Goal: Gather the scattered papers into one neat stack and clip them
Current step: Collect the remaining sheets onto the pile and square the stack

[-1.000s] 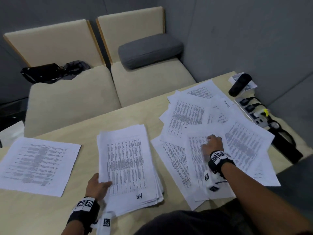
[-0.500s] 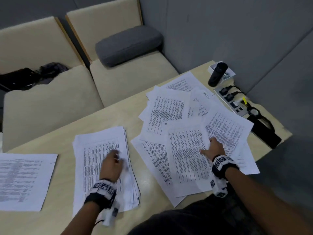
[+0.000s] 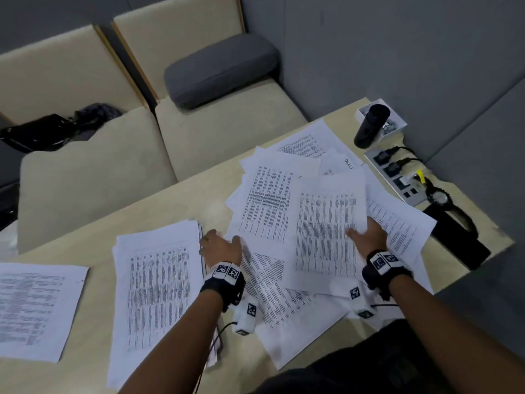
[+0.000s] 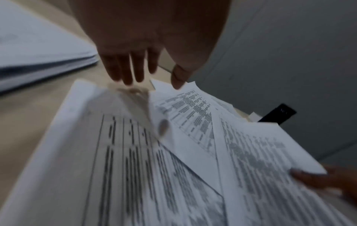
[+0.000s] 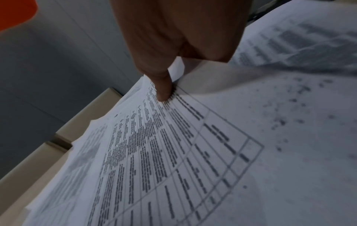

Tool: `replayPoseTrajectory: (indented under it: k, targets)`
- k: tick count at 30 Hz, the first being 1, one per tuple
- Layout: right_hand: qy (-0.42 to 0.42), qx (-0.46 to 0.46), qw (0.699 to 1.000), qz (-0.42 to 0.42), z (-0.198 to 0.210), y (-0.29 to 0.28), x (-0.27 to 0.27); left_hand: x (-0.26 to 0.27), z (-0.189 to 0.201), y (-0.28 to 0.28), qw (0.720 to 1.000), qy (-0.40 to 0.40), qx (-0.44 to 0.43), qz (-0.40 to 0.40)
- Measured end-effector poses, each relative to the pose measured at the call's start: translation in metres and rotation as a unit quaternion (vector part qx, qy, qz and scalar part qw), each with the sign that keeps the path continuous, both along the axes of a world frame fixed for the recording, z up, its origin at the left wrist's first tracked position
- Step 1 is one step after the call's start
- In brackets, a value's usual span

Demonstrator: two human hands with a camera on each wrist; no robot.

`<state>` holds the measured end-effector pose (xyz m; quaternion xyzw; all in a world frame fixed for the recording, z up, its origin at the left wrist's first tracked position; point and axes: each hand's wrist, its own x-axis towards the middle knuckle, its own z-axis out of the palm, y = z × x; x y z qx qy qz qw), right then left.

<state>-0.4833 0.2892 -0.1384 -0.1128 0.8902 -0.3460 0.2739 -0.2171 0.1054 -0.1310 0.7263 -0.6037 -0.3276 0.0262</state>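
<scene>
Scattered papers (image 3: 326, 223) between hands: right hand (image 3: 369, 234) pinching top sheet, left hand (image 3: 221, 245) at edge

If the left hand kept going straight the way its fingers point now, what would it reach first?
Probably bare table: the left hand points away from the person along the gap between the neat stack and the scattered sheets, its thumb nearest those sheets. Depth is unclear.

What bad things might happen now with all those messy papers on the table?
The right hand pinches the top sheet by one edge, so it might crease or tear. The fanned-out papers overlap at odd angles, and the left hand sweeping them together could fold corners or push some askew. The lowest sheet pokes past the table edge near the person and may slide off.
</scene>
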Motion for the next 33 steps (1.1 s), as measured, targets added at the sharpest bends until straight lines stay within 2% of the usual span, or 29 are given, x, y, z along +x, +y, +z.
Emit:
replayPoseTrajectory:
  k: [2,4,6,10,13,15,17,19,20,21,22,25,27,29,31,33]
  targets:
    - [-0.021,0.006,1.000,0.018,0.007,-0.021,-0.002,-0.007,-0.001,-0.021,0.995,0.055,-0.015,-0.077]
    - [-0.044,0.038,0.997,0.041,0.010,-0.045,0.000,-0.018,-0.001,-0.040,0.987,0.076,0.012,-0.140]
    - [-0.064,0.050,0.995,0.055,0.010,-0.069,0.006,-0.032,0.000,-0.050,0.980,0.061,0.042,-0.182]
    - [-0.089,0.024,0.993,0.068,0.011,-0.103,0.032,-0.053,-0.005,-0.043,0.969,0.017,0.118,-0.216]
    - [-0.101,0.008,0.991,0.087,0.008,-0.110,0.049,-0.053,-0.011,-0.037,0.965,0.014,0.095,-0.243]
    - [-0.124,0.005,0.985,0.118,0.009,-0.106,0.050,-0.045,-0.011,-0.047,0.975,0.050,0.080,-0.202]
    - [-0.174,0.004,0.971,0.162,0.011,-0.097,0.048,-0.035,-0.008,-0.063,0.983,0.119,0.086,-0.114]
    - [-0.261,-0.020,0.944,0.200,0.012,-0.088,0.044,-0.028,-0.001,-0.077,0.971,0.201,0.120,-0.052]
    - [-0.292,-0.044,0.931,0.213,0.014,-0.085,0.042,-0.026,0.002,-0.081,0.964,0.221,0.142,-0.049]
    - [-0.295,-0.054,0.929,0.214,0.012,-0.084,0.039,-0.025,0.002,-0.084,0.964,0.207,0.151,-0.072]
    - [-0.269,-0.070,0.940,0.197,0.012,-0.085,0.036,-0.024,0.003,-0.086,0.967,0.183,0.147,-0.100]
    - [-0.069,-0.035,0.995,0.063,0.007,-0.097,0.010,-0.016,0.000,-0.091,0.983,0.065,0.087,-0.149]
    - [0.012,0.046,0.999,-0.008,0.006,-0.108,-0.008,-0.011,-0.002,-0.091,0.987,0.023,0.056,-0.152]
    - [-0.012,0.076,0.996,-0.044,0.008,-0.119,-0.010,-0.010,-0.004,-0.085,0.986,0.016,0.053,-0.154]
    - [-0.069,0.022,0.996,-0.059,0.009,-0.132,0.000,-0.011,-0.010,-0.079,0.985,0.018,0.054,-0.164]
    - [-0.143,-0.023,0.989,-0.028,0.008,-0.142,0.017,-0.013,-0.012,-0.074,0.985,0.025,0.056,-0.161]
